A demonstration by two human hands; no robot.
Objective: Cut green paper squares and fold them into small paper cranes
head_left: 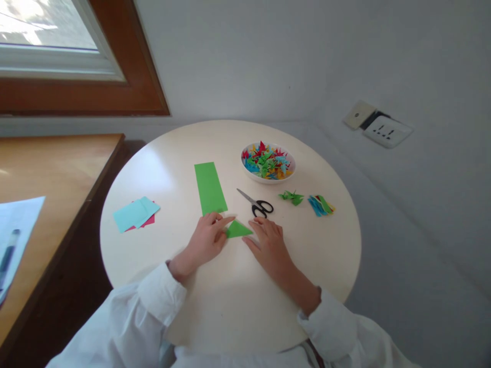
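Note:
A small green paper triangle (238, 229) lies on the round white table between my hands. My left hand (207, 237) holds its left side, with the index finger along the upper edge and the thumb below. At the right point of the triangle, my right hand (270, 248) rests with thumb and index finger apart, around the tip. Just beyond the hands lie scissors (256, 203) with black handles, blades pointing away to the left. A long green paper strip (210, 188) is flat on the table past my left hand, its near end close to my fingers.
A white bowl (264, 181) of colourful folded paper cranes stands at the back. Right of the scissors are loose green cranes (292, 197) and a stack of coloured paper pieces (320, 205). Light blue sheets (134, 213) over red paper lie left. A wooden desk (57, 163) adjoins the left side.

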